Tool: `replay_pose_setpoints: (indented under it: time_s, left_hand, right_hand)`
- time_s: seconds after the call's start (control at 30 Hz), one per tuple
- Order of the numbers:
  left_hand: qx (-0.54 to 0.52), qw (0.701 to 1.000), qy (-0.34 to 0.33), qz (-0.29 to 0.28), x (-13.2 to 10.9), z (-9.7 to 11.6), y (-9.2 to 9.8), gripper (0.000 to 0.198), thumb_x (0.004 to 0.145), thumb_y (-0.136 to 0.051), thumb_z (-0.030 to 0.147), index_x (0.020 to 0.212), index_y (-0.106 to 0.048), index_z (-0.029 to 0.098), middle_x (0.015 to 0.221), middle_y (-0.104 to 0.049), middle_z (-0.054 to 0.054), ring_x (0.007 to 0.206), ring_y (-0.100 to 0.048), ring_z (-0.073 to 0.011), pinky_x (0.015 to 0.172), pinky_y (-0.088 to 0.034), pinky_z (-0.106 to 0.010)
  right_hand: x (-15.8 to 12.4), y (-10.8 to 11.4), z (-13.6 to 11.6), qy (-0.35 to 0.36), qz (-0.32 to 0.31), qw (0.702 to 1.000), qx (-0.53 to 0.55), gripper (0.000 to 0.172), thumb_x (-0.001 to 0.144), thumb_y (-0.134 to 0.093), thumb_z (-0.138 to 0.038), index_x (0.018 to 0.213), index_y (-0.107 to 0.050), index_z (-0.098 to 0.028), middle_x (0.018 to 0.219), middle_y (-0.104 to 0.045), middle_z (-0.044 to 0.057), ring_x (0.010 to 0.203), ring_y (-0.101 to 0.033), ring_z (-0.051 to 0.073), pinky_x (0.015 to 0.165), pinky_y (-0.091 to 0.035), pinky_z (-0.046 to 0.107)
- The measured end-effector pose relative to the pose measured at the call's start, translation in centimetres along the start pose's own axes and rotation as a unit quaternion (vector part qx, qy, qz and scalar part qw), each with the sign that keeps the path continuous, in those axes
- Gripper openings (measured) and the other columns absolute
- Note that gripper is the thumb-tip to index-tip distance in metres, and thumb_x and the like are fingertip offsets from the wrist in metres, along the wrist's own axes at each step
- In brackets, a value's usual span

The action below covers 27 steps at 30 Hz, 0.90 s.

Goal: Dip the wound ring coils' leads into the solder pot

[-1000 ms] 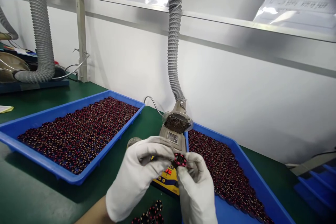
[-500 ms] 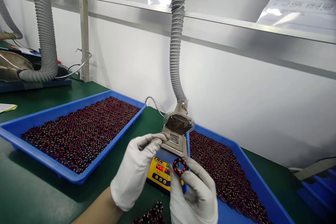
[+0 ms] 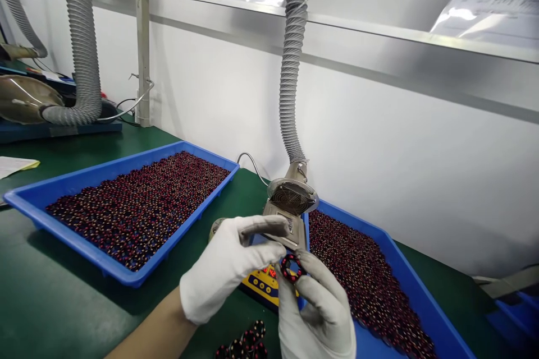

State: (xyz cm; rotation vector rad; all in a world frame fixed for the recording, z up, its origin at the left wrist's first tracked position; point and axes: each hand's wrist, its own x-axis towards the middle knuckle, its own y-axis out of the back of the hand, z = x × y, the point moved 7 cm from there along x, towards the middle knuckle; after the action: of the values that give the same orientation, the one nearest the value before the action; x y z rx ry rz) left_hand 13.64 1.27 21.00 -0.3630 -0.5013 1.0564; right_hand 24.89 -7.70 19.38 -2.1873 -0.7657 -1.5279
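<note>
**Thin pinch, easy slip**

Right of the full blue tray (image 3: 25, 202), the left hand (image 3: 227, 269) has its fingers apart beside the toroidal coil (image 3: 291, 267). The right hand (image 3: 315, 314) has its fingers clamped on the coil above the yellow solder station (image 3: 263, 283). The gloved fingertips could let it drop.

Head-worn camera looks forward-down, close over the bench (image 3: 63, 308).
</note>
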Motion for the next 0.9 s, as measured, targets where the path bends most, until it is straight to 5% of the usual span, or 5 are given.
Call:
replay_pose_setpoints:
  time_s: [0.43,0.57,0.7,0.8,0.9]
  left_hand:
    - [0.054,0.965,-0.159,0.202,0.0,1.3,4.3,0.019,0.079,-0.071,0.028,0.098,-0.070,0.025,0.093,-0.072,0.002,0.088,-0.066,-0.0111,0.081,-0.051,-0.019]
    - [0.351,0.917,-0.186,0.041,-2.2,1.6,4.1,0.014,0.086,-0.060,0.021,0.097,-0.068,0.025,0.096,-0.069,-0.001,0.090,-0.063,-0.0156,0.082,-0.049,-0.025]
    - [0.600,0.744,-0.231,-0.185,-6.0,-3.2,6.0,0.024,0.085,-0.051,0.009,0.101,-0.063,0.023,0.079,-0.065,-0.002,0.077,-0.058,-0.0176,0.074,-0.045,-0.028]
    - [0.695,0.662,-0.188,-0.209,-6.8,-7.4,10.0,0.018,0.085,-0.049,0.012,0.086,-0.064,0.023,0.063,-0.059,0.001,0.060,-0.054,-0.0165,0.060,-0.040,-0.026]
    - [0.702,0.679,-0.104,-0.189,-5.8,-9.8,12.8,0.015,0.085,-0.054,0.024,0.075,-0.065,0.025,0.061,-0.061,0.002,0.059,-0.056,-0.0155,0.057,-0.038,-0.023]
  right_hand:
    - [0.6,0.0,1.9,-0.139,-0.043,0.978,0.147,0.038,0.069,-0.070,-0.003,0.096,-0.056,-0.026,0.099,-0.066,0.003,0.089,-0.067,0.016,0.073,-0.059,0.027]
    - [1.4,0.2,5.8,-0.312,-0.117,0.931,0.147,0.026,0.069,-0.076,-0.021,0.092,-0.065,-0.021,0.093,-0.072,0.008,0.084,-0.069,0.021,0.069,-0.057,0.030]
    - [3.5,-0.9,10.7,-0.431,-0.242,0.860,0.128,0.039,0.071,-0.076,-0.034,0.104,-0.068,-0.017,0.095,-0.072,0.010,0.081,-0.066,0.021,0.074,-0.055,0.035]
    - [5.5,-2.5,14.1,-0.412,-0.296,0.856,0.101,0.041,0.072,-0.074,-0.039,0.105,-0.067,-0.017,0.100,-0.071,0.009,0.089,-0.065,0.020,0.082,-0.052,0.035]
    - [6.0,-4.7,17.3,-0.358,-0.352,0.864,0.017,0.039,0.074,-0.069,-0.044,0.101,-0.066,-0.015,0.099,-0.071,0.009,0.090,-0.065,0.021,0.079,-0.052,0.034]
